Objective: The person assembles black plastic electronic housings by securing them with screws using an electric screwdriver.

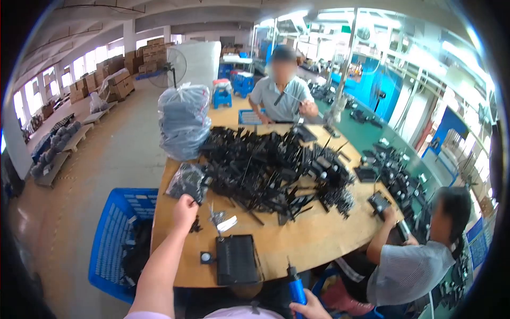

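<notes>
My left hand (185, 209) is at the near edge of a clear plastic bag (187, 181) of dark parts, its fingers pressed together; what they hold is too small to make out. Low in the view, my right hand (310, 307) grips a blue electric screwdriver (297, 291), its bit pointing up beside the table's front edge. Between the hands a black rectangular panel (237, 259) lies on the brown table (202, 228), with a small square piece (206, 257) at its left. Some small metal parts (217, 215) and a white slip (227, 223) lie above the panel.
A large heap of black parts (276, 170) covers the table's middle. Wrapped stacks (184, 122) stand at its back left. A blue crate (109, 239) is at the left. One co-worker (284, 90) is across the table, another (414, 271) at the right.
</notes>
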Tool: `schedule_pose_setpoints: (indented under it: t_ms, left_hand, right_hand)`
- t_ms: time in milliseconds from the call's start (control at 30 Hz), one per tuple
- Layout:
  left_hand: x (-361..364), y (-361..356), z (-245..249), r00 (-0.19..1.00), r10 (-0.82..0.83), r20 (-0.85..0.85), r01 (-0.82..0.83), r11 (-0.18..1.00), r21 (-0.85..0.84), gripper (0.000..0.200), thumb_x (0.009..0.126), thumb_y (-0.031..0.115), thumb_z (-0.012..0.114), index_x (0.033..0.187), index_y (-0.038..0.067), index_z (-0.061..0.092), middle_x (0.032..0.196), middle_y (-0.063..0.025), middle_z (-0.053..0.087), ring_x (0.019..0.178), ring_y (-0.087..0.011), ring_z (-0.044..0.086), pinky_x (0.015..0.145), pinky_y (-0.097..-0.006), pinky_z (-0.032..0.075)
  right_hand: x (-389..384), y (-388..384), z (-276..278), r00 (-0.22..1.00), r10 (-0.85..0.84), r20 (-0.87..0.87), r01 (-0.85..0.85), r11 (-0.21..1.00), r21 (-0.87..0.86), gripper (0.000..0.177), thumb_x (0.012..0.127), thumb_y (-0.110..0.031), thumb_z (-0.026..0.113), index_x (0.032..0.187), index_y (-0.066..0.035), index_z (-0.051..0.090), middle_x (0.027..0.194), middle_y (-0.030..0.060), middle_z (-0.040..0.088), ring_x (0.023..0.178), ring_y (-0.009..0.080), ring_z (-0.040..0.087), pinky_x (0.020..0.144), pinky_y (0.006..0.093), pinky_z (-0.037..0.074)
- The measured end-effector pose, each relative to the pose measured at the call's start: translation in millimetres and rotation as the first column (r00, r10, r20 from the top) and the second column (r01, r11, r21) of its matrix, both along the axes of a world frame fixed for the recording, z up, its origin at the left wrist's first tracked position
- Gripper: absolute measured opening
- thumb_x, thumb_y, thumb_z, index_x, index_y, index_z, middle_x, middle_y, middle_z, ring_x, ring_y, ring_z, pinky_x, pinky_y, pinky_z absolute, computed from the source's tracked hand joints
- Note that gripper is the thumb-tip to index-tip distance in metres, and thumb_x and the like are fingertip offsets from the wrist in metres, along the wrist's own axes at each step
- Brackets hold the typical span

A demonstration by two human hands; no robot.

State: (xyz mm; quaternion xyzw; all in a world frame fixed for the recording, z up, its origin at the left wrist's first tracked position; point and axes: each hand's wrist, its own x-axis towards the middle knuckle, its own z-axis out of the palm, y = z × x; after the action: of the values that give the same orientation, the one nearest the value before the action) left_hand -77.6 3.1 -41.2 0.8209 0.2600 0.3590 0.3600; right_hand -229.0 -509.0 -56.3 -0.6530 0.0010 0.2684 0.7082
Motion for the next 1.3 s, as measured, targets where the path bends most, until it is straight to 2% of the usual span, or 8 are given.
schedule_pose_setpoints:
  t_ms: [67, 167, 267, 333, 367, 500, 667, 1300]
  left_hand:
    - [-14.2, 4.8, -5.4, 0.994, -0.078, 0.081, 0.091, 0.981, -0.174, 0.006, 0.087, 0.004, 0.070, 0.093, 0.003, 0.068, 0.086, -0.0089, 0.074, 0.081, -0.0180, 0.071, 0.074, -0.0301, 0.054]
    - [-58.5, -20.4, 21.2, 0.955, -0.159, 0.252, 0.274, 0.801, -0.532, 0.010, 0.090, 0.002, 0.070, 0.099, 0.000, 0.069, 0.090, -0.0083, 0.074, 0.087, -0.0140, 0.071, 0.078, -0.0276, 0.055]
    - [-97.8, -49.2, 38.7, 0.932, -0.226, 0.284, 0.362, 0.638, -0.679, 0.015, 0.090, 0.000, 0.070, 0.105, -0.002, 0.068, 0.094, -0.0094, 0.073, 0.089, -0.0169, 0.071, 0.083, -0.0296, 0.057]
    - [-112.1, -70.2, 44.0, 0.909, -0.307, 0.280, 0.411, 0.556, -0.723, 0.016, 0.092, 0.002, 0.069, 0.107, -0.003, 0.069, 0.099, -0.0110, 0.074, 0.092, -0.0181, 0.071, 0.086, -0.0303, 0.056]
    - [-122.1, -84.6, 43.4, 0.900, -0.341, 0.272, 0.420, 0.506, -0.753, 0.016, 0.093, 0.002, 0.069, 0.108, -0.004, 0.069, 0.101, -0.0118, 0.074, 0.093, -0.0187, 0.071, 0.088, -0.0307, 0.056]
    - [-129.3, -115.9, 52.0, 0.716, -0.667, 0.207, 0.511, 0.298, -0.806, 0.022, 0.095, 0.004, 0.068, 0.114, -0.008, 0.068, 0.102, -0.0131, 0.073, 0.096, -0.0193, 0.071, 0.091, -0.0308, 0.055]
    - [-121.4, -133.5, 50.2, 0.626, -0.756, 0.191, 0.495, 0.196, -0.846, 0.012, 0.094, 0.001, 0.069, 0.105, -0.003, 0.073, 0.098, -0.0113, 0.075, 0.095, -0.0185, 0.072, 0.091, -0.0306, 0.057]
    - [-110.9, -138.7, 56.5, 0.448, -0.890, -0.079, 0.687, 0.399, -0.607, 0.010, 0.092, 0.004, 0.072, 0.101, 0.003, 0.078, 0.093, -0.0052, 0.076, 0.088, -0.0106, 0.071, 0.081, -0.0255, 0.055]
  right_hand:
    - [3.9, -3.3, -8.0, 0.997, 0.026, 0.076, -0.023, 0.999, -0.042, 0.067, 0.085, -0.006, 0.078, 0.143, -0.004, 0.045, 0.092, 0.0048, 0.061, 0.069, 0.0125, 0.058, 0.061, 0.0287, 0.050]
    - [6.3, 0.6, 26.1, 0.999, 0.047, -0.001, -0.047, 0.999, -0.019, 0.068, 0.084, -0.008, 0.078, 0.143, -0.003, 0.045, 0.095, 0.0055, 0.062, 0.073, 0.0140, 0.060, 0.065, 0.0298, 0.052]
    - [11.8, 2.2, 41.0, 0.989, 0.139, -0.057, -0.135, 0.989, 0.067, 0.076, 0.081, -0.017, 0.082, 0.146, -0.003, 0.044, 0.101, 0.0065, 0.063, 0.081, 0.0159, 0.063, 0.070, 0.0308, 0.053]
    - [16.4, 4.1, 43.6, 0.976, 0.215, -0.011, -0.215, 0.976, 0.047, 0.082, 0.080, -0.023, 0.084, 0.148, -0.002, 0.043, 0.110, 0.0093, 0.064, 0.095, 0.0190, 0.064, 0.082, 0.0336, 0.054]
    - [28.3, 8.3, 51.5, 0.935, 0.340, -0.099, -0.334, 0.940, 0.073, 0.073, 0.082, -0.015, 0.085, 0.139, -0.002, 0.041, 0.098, 0.0099, 0.064, 0.079, 0.0186, 0.067, 0.067, 0.0342, 0.056]
    - [32.2, 26.5, 62.3, 0.867, 0.496, -0.050, -0.497, 0.868, 0.002, 0.078, 0.075, -0.020, 0.091, 0.136, -0.002, 0.045, 0.102, 0.0085, 0.064, 0.087, 0.0155, 0.063, 0.078, 0.0332, 0.055]
    - [31.8, 39.6, 69.7, 0.805, 0.590, -0.066, -0.593, 0.802, -0.070, 0.087, 0.078, -0.025, 0.090, 0.143, 0.004, 0.041, 0.104, 0.0082, 0.064, 0.093, 0.0157, 0.062, 0.084, 0.0324, 0.053]
    - [25.9, 30.4, 58.1, 0.773, 0.627, -0.097, -0.634, 0.767, -0.097, 0.089, 0.081, -0.033, 0.088, 0.148, 0.002, 0.040, 0.113, 0.0109, 0.063, 0.103, 0.0194, 0.061, 0.093, 0.0339, 0.051]
